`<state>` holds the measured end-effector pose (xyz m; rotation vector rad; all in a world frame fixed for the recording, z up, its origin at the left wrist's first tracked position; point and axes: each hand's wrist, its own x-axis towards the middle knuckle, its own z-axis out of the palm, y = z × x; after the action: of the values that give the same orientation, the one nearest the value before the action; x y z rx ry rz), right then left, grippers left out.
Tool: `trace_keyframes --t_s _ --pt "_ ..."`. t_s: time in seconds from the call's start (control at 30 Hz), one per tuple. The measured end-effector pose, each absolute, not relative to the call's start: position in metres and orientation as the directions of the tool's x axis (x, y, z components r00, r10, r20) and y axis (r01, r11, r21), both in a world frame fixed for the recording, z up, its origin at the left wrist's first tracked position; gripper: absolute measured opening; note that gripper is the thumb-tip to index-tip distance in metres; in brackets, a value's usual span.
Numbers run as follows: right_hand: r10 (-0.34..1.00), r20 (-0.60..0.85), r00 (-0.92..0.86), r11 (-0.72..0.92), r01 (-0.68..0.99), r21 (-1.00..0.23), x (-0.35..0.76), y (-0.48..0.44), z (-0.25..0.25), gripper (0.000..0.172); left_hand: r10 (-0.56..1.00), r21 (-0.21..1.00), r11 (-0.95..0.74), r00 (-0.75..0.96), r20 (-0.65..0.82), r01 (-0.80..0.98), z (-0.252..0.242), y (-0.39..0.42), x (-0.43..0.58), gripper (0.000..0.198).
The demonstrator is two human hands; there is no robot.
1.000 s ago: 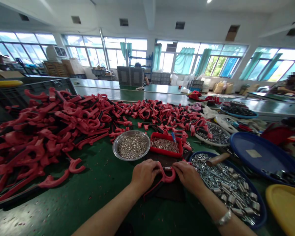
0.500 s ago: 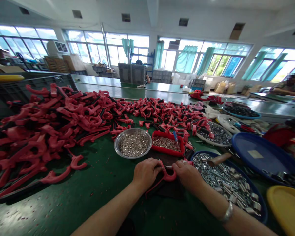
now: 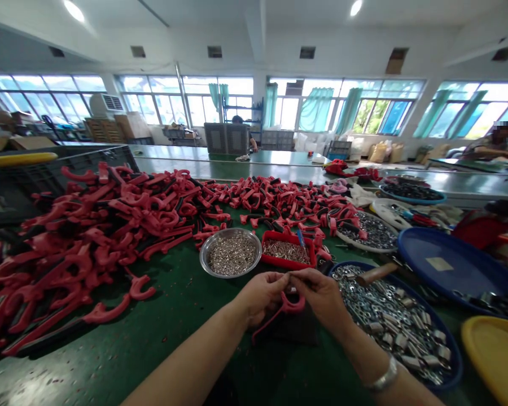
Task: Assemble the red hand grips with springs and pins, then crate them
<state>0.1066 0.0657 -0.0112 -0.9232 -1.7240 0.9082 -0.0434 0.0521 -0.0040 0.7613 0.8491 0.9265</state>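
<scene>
A red tool handle (image 3: 294, 305) with a curved hook end and a black grip lies between my hands, low over a dark pad on the green table. My left hand (image 3: 265, 294) is closed at its upper end, thumb and forefinger pinched. My right hand (image 3: 322, 298) is also closed, its fingertips meeting the left ones above the hook. A small metal coil spring (image 3: 293, 290) shows just under the right fingertips. The fingers hide whatever else is pinched there. Just beyond are a steel bowl (image 3: 202, 260) of small metal pieces and a red tray (image 3: 275, 263) of pins.
Many red handles (image 3: 122, 220) are heaped at left and back. On the right are a blue tray (image 3: 456, 361) of metal parts with a wooden-handled tool (image 3: 377, 274), another blue tray (image 3: 423, 248) and a yellow one (image 3: 495, 355). A person (image 3: 493, 144) sits far right.
My hands have come together, their fingertips now touching above the hook, and less of the spring shows. The camera view has tilted up slightly.
</scene>
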Motion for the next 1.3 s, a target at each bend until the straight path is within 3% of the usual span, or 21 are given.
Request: trace_keyframes --t_s 0.1,0.23,0.43,0.6,0.83,0.97,1.07,1.17,1.23,1.3 --pt "0.879 0.381 -0.286 0.448 0.224 -0.866 0.107 0.064 -0.009 0.015 0.869 0.741 0.469 0.401 -0.290 -0.481 -0.009 0.051 -0.042 0.036" --pt "0.790 0.509 -0.343 0.610 0.355 -0.708 0.109 0.061 -0.008 0.010 0.842 0.645 0.532 0.425 -0.333 -0.548 -0.019 0.048 -0.040 0.029" --pt "0.719 0.605 -0.341 0.695 0.362 -0.621 0.101 0.058 -0.018 0.010 0.838 0.562 0.545 0.404 -0.366 -0.622 -0.029 0.044 -0.042 0.023" --pt "0.754 0.513 -0.410 0.642 0.296 -0.707 0.100 0.061 -0.023 0.008 0.815 0.525 0.579 0.429 -0.390 -0.624 -0.030 0.039 -0.051 0.021" --pt "0.853 0.381 -0.356 0.448 0.124 -0.886 0.092 0.049 -0.017 0.009 0.817 0.544 0.575 0.463 -0.344 -0.611 -0.025 0.033 -0.049 0.033" --pt "0.864 0.407 -0.295 0.467 0.170 -0.868 0.091 0.045 -0.019 0.011 0.845 0.606 0.529 0.432 -0.314 -0.594 -0.021 0.031 -0.049 0.034" --pt "0.830 0.468 -0.303 0.557 0.431 -0.710 0.099 0.052 -0.029 0.011 0.909 0.782 0.413 0.270 -0.319 -0.467 -0.020 0.034 -0.057 0.033" --pt "0.804 0.431 -0.411 0.591 0.638 -0.494 0.105 0.060 -0.042 0.011 0.984 0.957 0.175 0.058 -0.166 -0.230 -0.025 0.040 -0.069 0.028" --pt "0.800 0.403 -0.445 0.592 0.695 -0.407 0.106 0.062 -0.049 0.012 0.999 0.999 0.049 0.005 -0.049 -0.015 -0.030 0.044 -0.075 0.023" --pt "0.793 0.402 -0.458 0.596 0.718 -0.358 0.106 0.063 -0.053 0.013 1.000 0.965 -0.019 -0.006 0.021 0.263 -0.033 0.044 -0.080 0.019"
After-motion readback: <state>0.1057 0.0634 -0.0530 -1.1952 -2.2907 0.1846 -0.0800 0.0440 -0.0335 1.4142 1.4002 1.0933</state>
